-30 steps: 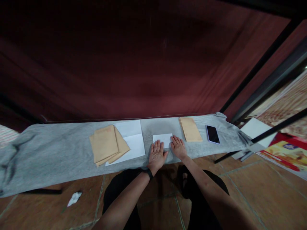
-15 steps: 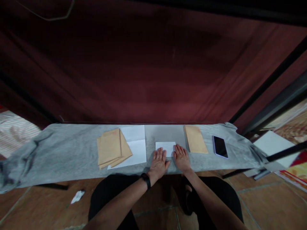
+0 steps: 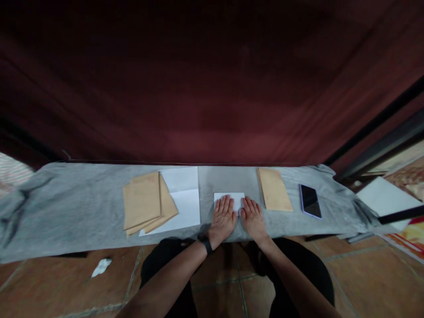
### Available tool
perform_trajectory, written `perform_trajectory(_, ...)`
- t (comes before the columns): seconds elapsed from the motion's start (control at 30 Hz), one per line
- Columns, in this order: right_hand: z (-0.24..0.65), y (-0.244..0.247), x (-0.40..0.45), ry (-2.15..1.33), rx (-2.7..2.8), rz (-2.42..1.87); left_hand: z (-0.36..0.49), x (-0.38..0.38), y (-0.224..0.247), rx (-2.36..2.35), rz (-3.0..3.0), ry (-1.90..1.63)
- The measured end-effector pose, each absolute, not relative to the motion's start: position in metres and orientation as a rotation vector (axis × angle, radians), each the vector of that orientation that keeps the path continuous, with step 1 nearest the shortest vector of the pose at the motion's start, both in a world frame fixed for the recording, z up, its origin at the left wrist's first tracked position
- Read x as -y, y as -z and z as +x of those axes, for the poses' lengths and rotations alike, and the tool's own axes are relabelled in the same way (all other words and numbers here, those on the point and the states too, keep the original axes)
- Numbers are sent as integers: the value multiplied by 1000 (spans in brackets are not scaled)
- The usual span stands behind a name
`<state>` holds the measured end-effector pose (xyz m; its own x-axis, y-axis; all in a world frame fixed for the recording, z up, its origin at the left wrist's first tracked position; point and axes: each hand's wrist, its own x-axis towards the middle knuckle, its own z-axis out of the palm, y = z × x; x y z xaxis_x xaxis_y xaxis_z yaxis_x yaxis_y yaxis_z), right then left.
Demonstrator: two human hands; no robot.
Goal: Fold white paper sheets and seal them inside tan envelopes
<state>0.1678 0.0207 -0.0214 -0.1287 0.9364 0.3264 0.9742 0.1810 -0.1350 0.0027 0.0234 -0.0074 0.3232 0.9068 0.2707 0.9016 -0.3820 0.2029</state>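
A small folded sheet of white paper (image 3: 236, 197) lies on the grey cloth in front of me. Flat on its left part rests my left hand (image 3: 223, 219), fingers stretched out and pointing away from me. My right hand (image 3: 253, 221) lies flat at the paper's right edge, its fingers also extended. Both hands hide the near part of the paper. To the left, brown envelopes (image 3: 142, 198) are stacked over larger white sheets (image 3: 187, 203) with a crease across them. More brown envelopes (image 3: 275, 190) lie to the right of my right hand.
A phone (image 3: 310, 201) with a dark screen lies right of the envelopes. Grey cloth (image 3: 82, 203) covers the narrow table, and a dark red panel (image 3: 215, 110) rises behind it. A crumpled white tissue (image 3: 101, 267) is on the tiled floor.
My left hand has slid forward and slightly right over the paper, covering more of it. My right hand stays by the right edge. The camera view has shifted a little.
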Motion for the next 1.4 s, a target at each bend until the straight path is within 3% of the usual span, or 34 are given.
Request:
perform_trajectory(0.37,155,-3,-40,-180,2368,-1334,19,-42,32,-1641,2661,-367)
perform_trajectory(1.23,199,11,-54,-74,2253,-1578,-16,-44,14,-2026,2497,-509)
perform_trajectory(1.4,187,1,-50,-107,2311,-1435,-14,-44,7,-2038,2497,-538)
